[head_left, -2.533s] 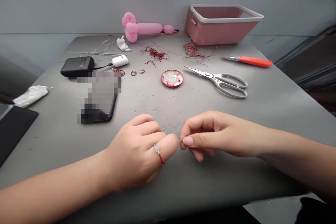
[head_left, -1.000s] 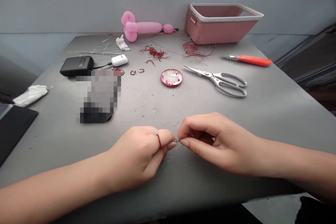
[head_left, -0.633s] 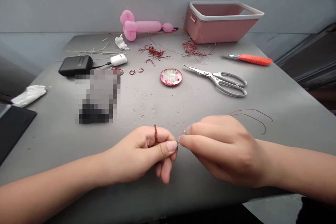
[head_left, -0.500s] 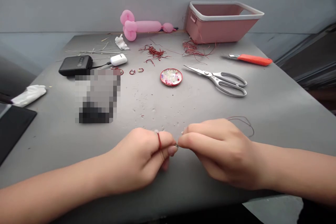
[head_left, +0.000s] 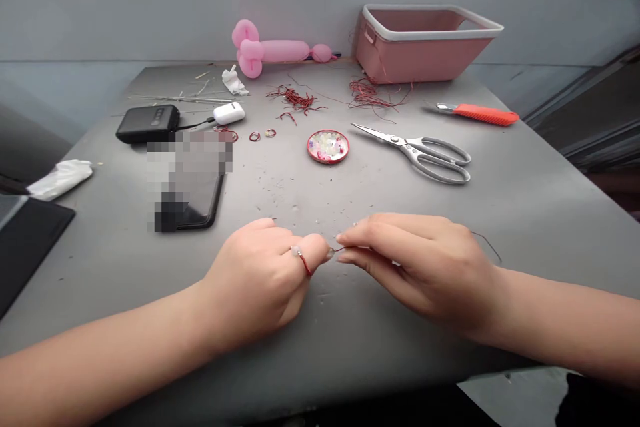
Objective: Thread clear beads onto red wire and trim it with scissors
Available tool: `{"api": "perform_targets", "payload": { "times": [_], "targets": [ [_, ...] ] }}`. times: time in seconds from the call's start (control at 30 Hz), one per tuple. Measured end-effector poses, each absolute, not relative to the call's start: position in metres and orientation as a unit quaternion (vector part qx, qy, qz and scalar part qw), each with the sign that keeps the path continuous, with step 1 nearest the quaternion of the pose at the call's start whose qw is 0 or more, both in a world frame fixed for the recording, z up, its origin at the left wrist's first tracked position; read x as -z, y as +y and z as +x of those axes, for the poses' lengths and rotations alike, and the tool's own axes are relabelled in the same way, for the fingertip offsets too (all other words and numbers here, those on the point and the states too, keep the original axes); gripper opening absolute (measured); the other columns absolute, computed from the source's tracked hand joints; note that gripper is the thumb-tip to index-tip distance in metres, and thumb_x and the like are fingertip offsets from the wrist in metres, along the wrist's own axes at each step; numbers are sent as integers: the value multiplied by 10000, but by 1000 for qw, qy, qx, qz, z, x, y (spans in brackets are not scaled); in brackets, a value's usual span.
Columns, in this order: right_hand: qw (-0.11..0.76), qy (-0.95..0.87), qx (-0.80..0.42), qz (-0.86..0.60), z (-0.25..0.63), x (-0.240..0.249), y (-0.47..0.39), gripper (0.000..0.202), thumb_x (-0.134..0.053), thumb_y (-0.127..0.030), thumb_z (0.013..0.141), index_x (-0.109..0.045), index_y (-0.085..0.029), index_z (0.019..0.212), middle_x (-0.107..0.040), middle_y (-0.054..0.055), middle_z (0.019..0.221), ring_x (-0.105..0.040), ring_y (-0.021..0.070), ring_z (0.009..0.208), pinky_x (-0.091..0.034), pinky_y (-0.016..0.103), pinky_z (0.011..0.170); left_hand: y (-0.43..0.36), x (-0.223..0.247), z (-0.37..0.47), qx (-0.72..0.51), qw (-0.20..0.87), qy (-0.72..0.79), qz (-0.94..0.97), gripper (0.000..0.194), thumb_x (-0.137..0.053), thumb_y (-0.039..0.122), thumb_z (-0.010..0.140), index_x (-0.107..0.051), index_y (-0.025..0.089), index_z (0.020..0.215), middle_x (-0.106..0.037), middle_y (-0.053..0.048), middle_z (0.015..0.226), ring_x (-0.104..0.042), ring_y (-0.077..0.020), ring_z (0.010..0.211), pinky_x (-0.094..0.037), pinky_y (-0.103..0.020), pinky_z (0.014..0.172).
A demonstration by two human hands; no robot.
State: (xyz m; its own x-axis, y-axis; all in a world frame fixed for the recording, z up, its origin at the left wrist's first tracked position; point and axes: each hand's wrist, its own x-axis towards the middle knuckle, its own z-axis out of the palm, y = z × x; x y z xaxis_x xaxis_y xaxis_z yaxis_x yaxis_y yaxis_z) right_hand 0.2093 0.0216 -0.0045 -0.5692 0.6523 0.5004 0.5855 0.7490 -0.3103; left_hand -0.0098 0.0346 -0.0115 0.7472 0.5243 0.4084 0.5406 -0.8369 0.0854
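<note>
My left hand [head_left: 263, 273] is closed, its fingertips pinching a small bead [head_left: 331, 252]. A red cord ring with a pale bead [head_left: 301, 259] circles one of its fingers. From the pinched bead, a short stretch of thin red cord [head_left: 342, 249] runs to my right hand [head_left: 425, 267]. The thumb and forefinger of that hand are closed on the cord. Past the right hand, a loose dark cord end [head_left: 487, 244] lies on the table. Beyond both hands sits a round red-rimmed dish of beads [head_left: 328, 147].
Grey scissors [head_left: 415, 152] and an orange-handled utility knife [head_left: 480, 113] lie to the right. A pink basket [head_left: 425, 53], pink balloon [head_left: 285, 51] and red cord pieces [head_left: 297, 99] are at the back. Leftward are a phone [head_left: 200, 203] and a black power bank [head_left: 149, 124].
Both hands have shifted slightly away from me. My left hand has rolled over, so its ring's bead now shows. The right fingertips have changed position, and cord is visible between the hands.
</note>
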Motion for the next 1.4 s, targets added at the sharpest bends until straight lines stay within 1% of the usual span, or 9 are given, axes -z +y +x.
{"api": "perform_targets", "payload": {
  "times": [0.13,0.27,0.47,0.6,0.77,1.0,1.13,1.27,1.4],
  "targets": [
    [276,-897,-26,-345,213,3,27,183,-504,-106,922,-655,-127,821,-568,10,637,-487,118,566,-390,253,528,35,15,-10,213,-10,-300,-930,200,-458,61,846,-617,150,765,-525,27,500,-409,-136,440,-333,-286,488],
    [275,-904,-13,-326,213,6,28,193,-497,-42,866,-663,-103,788,-545,28,628,-432,133,556,-342,280,502,33,16,-7,211,-16,-297,-931,225,-452,95,878,-601,157,721,-489,19,497,-398,-145,456,-336,-286,486],
    [263,-911,-16,-318,211,11,23,198,-488,-23,826,-673,-84,795,-524,33,621,-403,137,543,-305,287,495,31,16,-6,209,-14,-290,-934,248,-448,88,871,-596,156,683,-453,17,485,-390,-147,460,-343,-284,482],
    [244,-913,-52,-323,209,11,21,216,-457,-43,843,-648,-101,761,-489,15,604,-390,130,531,-294,281,488,32,15,-7,205,14,-269,-941,245,-431,42,820,-603,157,688,-472,15,486,-400,-148,455,-333,-285,477],
    [236,-906,-115,-333,209,11,22,185,-448,-79,865,-609,-118,784,-518,10,636,-412,112,546,-299,255,496,34,10,-7,184,45,-249,-950,252,-407,10,781,-598,161,714,-496,25,499,-423,-146,452,-308,-284,466],
    [218,-929,12,-298,205,20,19,295,-362,6,823,-497,-163,623,-434,5,588,-283,121,523,-221,275,486,33,16,-4,157,96,-241,-953,250,-424,11,777,-478,191,611,-461,29,479,-412,-150,449,-276,-298,475],
    [228,-928,25,-294,205,22,23,305,-353,13,833,-502,-168,638,-442,1,595,-308,120,531,-247,254,486,34,19,-4,151,75,-256,-952,230,-399,18,777,-484,194,655,-497,27,494,-439,-150,449,-292,-290,487],
    [240,-922,4,-303,213,25,38,236,-404,-27,877,-575,-159,783,-512,11,667,-408,125,597,-323,237,538,43,18,-7,150,72,-299,-940,227,-382,15,748,-510,202,735,-531,31,488,-462,-158,436,-272,-287,487],
    [244,-921,2,-305,223,28,51,259,-390,-9,858,-596,-167,851,-512,4,658,-427,125,594,-326,227,530,49,22,-9,143,83,-320,-933,224,-392,23,737,-521,206,742,-531,31,465,-462,-164,426,-253,-293,477]
  ]
}}
